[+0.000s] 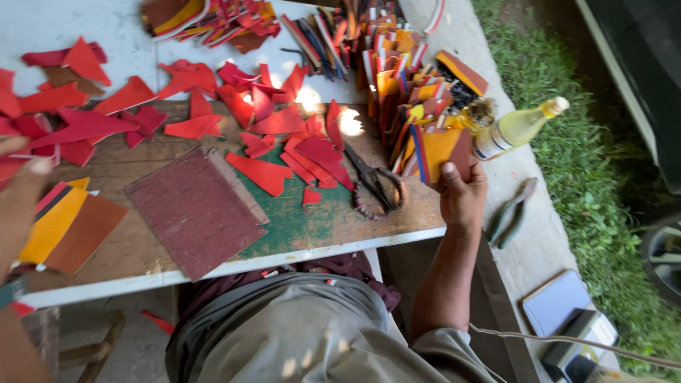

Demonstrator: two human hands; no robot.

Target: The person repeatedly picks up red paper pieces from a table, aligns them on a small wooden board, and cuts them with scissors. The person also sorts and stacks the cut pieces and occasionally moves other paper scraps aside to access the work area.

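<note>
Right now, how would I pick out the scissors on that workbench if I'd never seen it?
Start at the wooden workbench with its worn green patch, and go to its right end, just left of the right hand gripping an orange and brown folded piece. The scissors lie there among red offcuts: dark metal, the only tool on the board, with a beaded ring around the handles.

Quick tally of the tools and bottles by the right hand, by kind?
Scissors: 1
Bottles: 1
Pliers: 1
Total: 3
The right hand grips a layered piece.
</note>
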